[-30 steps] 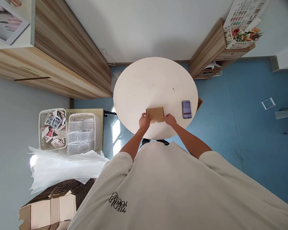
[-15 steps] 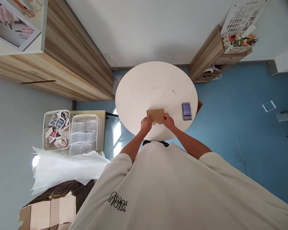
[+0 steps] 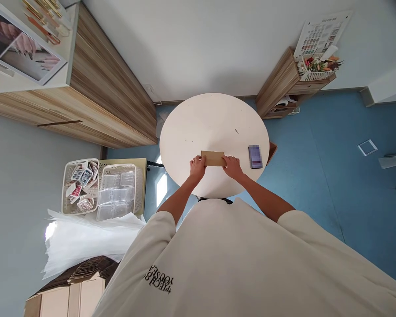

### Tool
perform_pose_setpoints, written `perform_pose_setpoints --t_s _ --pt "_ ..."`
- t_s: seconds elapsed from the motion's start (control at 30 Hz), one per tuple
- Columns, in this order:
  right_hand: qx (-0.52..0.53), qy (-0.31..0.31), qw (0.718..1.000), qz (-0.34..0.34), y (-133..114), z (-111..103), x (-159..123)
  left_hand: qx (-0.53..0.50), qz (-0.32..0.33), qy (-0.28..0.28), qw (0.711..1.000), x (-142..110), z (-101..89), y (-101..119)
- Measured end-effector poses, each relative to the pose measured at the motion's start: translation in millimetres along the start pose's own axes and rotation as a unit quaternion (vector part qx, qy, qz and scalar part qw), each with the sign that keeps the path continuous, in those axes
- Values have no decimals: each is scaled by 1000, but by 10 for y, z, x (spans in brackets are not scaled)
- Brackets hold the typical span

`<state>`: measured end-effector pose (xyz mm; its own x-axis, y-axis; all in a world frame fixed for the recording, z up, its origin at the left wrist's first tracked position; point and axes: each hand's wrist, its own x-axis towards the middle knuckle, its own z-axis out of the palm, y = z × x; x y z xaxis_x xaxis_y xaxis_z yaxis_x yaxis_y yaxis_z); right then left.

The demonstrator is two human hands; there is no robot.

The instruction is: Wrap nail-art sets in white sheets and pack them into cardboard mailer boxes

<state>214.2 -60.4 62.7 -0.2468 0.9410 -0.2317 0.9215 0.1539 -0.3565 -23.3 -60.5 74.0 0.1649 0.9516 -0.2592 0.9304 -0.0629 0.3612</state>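
A small brown cardboard box (image 3: 213, 159) is held between my two hands over the near half of the round white table (image 3: 214, 114). My left hand (image 3: 197, 167) grips its left end, fingers bent round the edge. At the right end my right hand (image 3: 232, 166) is closed on the box in the same way. One long, narrow side of the box faces me. To the right of my right hand lies a purple rectangular item (image 3: 255, 156), its surface pixelated.
Left of the table stand a white basket of small packets (image 3: 81, 187) and a basket of clear plastic boxes (image 3: 117, 191). White sheets (image 3: 89, 237) and flattened cardboard (image 3: 69, 295) lie nearer me. Wooden cabinets (image 3: 115, 75) rise at the left, and a smaller one (image 3: 277, 83) stands at the right.
The box has been tilted, so its broad top now shows as a narrower face. Both hands have shifted slightly up along its ends. My view has moved a little.
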Motion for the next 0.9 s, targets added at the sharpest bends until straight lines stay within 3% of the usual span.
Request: perform_pose_setpoints --t_s 0.2,0.5,0.67,0.9 --pt "-3 -43 999 -6 6 -185 87 29 50 -46 997 109 -165 -49" --pt "18 -123 992 -26 113 -387 330 27 32 -98 994 188 -362 -48" --pt "35 -153 988 1 165 -365 422 34 4 -136 990 233 -352 -19" --pt "53 -146 987 30 179 -379 444 12 -25 -121 992 235 -314 -16"
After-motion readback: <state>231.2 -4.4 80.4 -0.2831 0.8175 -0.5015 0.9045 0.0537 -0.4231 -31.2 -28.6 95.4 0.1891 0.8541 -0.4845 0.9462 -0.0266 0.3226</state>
